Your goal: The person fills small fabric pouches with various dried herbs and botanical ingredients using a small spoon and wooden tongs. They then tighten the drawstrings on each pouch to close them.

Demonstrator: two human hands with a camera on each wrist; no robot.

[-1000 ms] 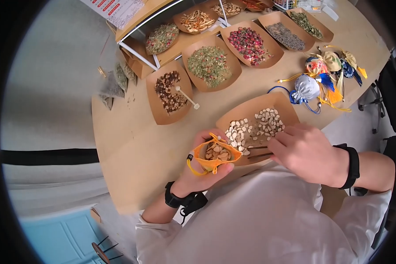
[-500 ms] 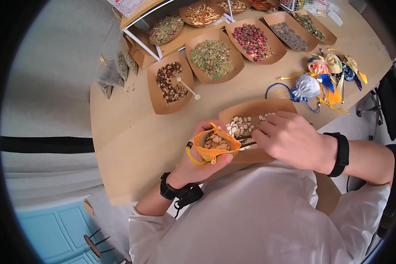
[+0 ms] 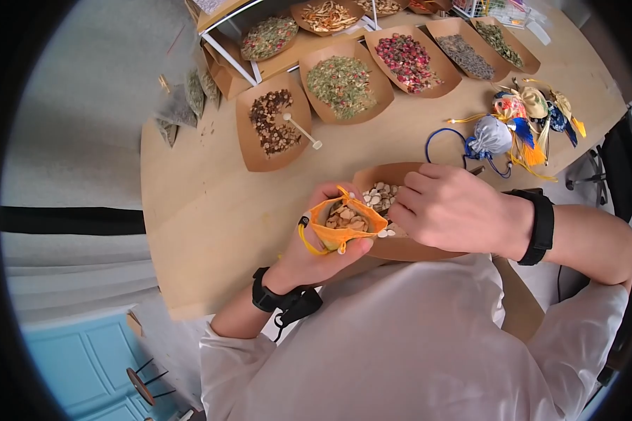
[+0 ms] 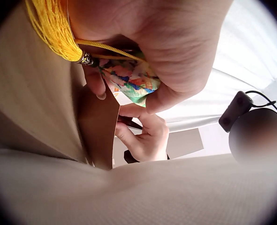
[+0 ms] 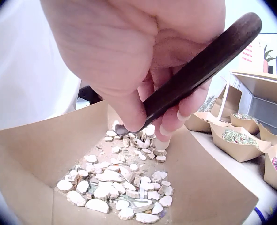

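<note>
My left hand (image 3: 323, 242) grips a small drawstring pouch (image 3: 383, 226), its orange-lined mouth held open and upward. Pale brown slices (image 3: 347, 216) lie inside it. From the left wrist, the pouch's outside shows a colourful print, with a yellow tassel (image 4: 58, 33) hanging from it. Between thumb and fingers, my right hand (image 3: 453, 210) pinches dark wooden tongs (image 5: 201, 63). The tongs' tips point down into a brown paper tray (image 5: 26, 154) of white dried slices (image 5: 110, 190). In the head view, my right fingertips are close beside the pouch's mouth and hide the tips.
Paper trays of dried herbs stand along the back: dark bits (image 3: 274, 123) with a pale small stick (image 3: 302, 131), green leaves (image 3: 340, 88), rosebuds (image 3: 404, 63). Finished-looking pouches (image 3: 491, 133) with tassels lie at right. Filled clear bags (image 3: 179, 109) sit at the table's left edge.
My right hand has moved left with the tongs, from over the tray's right side to close beside the pouch. My left hand keeps its grip on the pouch. The head view has shifted slightly.
</note>
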